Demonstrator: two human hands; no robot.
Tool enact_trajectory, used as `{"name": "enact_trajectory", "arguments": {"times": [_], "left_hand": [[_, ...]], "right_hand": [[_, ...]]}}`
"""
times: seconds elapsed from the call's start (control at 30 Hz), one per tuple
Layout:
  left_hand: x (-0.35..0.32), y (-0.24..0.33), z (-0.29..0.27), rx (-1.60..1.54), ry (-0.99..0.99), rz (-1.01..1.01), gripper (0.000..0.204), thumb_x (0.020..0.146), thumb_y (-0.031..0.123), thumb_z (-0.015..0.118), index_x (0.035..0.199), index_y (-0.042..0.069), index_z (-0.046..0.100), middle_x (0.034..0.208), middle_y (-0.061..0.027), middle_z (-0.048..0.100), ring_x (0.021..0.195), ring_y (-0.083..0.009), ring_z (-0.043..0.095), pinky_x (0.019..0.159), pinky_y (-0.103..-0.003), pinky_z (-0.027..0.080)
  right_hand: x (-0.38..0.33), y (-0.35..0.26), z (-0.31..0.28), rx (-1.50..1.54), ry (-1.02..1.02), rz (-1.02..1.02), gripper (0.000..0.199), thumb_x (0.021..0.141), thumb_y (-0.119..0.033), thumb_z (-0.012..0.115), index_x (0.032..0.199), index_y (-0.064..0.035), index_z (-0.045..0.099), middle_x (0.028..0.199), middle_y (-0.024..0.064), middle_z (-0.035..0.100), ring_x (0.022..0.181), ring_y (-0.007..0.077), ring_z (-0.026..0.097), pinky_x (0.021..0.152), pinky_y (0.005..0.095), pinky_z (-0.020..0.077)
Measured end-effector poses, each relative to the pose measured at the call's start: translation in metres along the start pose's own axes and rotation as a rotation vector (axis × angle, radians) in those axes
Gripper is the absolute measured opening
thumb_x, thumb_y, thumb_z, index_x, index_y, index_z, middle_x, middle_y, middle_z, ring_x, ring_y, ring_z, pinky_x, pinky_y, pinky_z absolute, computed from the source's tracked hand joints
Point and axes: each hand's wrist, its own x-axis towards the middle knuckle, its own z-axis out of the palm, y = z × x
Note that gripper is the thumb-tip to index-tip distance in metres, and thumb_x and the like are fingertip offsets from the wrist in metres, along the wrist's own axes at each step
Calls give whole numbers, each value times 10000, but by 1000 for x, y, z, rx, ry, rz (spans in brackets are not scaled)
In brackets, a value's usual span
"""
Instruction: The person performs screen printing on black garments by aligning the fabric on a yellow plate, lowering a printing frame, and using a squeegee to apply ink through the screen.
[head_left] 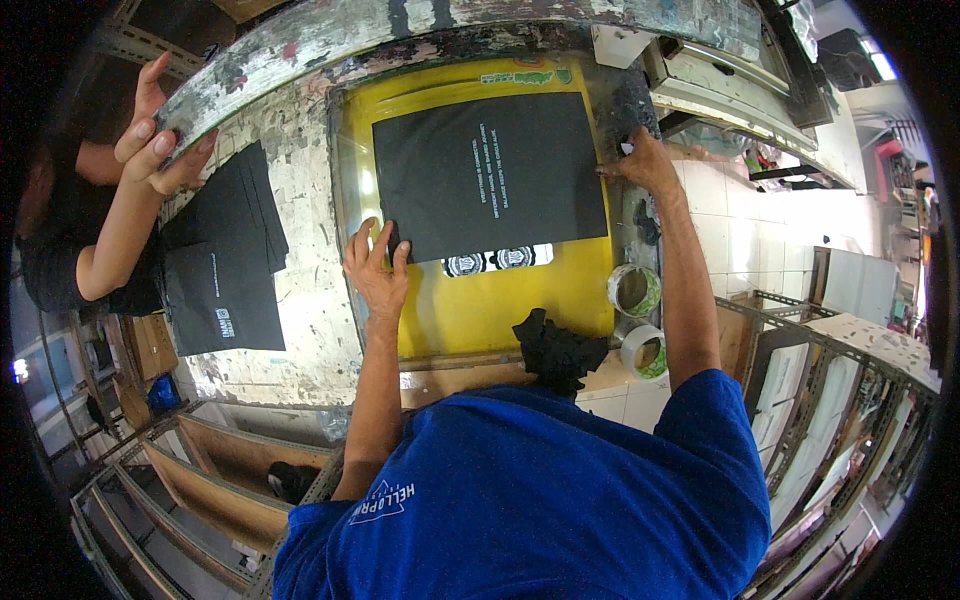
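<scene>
The person in the blue shirt is leaning over a paint-crusted tabletop (300, 290) where a yellow screen-printing frame (500, 300) is lying flat. A black fabric sheet (490, 175) with small white print is sitting on the frame's upper half. The left hand (375, 265) is pressing down with fingers spread and its grip released, fingertips touching the sheet's near left corner. The right hand (640, 160) is resting at the sheet's far right edge, fingers curled around something dark there; whether its grip is clenched or only touching, the picture is not telling. A crumpled black rag (555, 350) is lying at the frame's near edge, and 2 tape rolls (635, 290) are sitting just beside the frame on the right. To the left, a stack of black pieces (230, 260) is lying on the tabletop, while another person's hands (155, 140) are holding the raised edge of a worn board (300, 45) above it.
</scene>
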Motion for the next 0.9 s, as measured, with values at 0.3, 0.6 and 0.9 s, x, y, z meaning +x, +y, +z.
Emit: {"name": "enact_trajectory", "arguments": {"times": [0.3,0.6,0.9], "left_hand": [[-1,1,0,2,-1,-8,395,858,304,756,1205,119,723,1353,-76,587,1247,-318,500,1074,-465,370],[0,-2,0,-104,30,-27,393,875,290,741,1213,93,710,1351,-100,577,1249,-318,492,1050,-486,376],[85,106,12,-284,66,275,347,798,236,773,1105,87,706,1209,-102,632,1135,-313,570,921,-474,437]], "right_hand": [[1,3,2,-25,11,-39,968,514,-455,981,1158,107,525,1044,295,694,1039,414,687,881,443,561],[9,15,12,-31,58,-103,955,510,-461,976,1135,105,527,1019,292,696,1016,432,685,865,450,559],[8,11,10,-21,35,-33,937,523,-457,962,1150,87,528,1052,288,692,1064,425,667,907,455,537]]}}
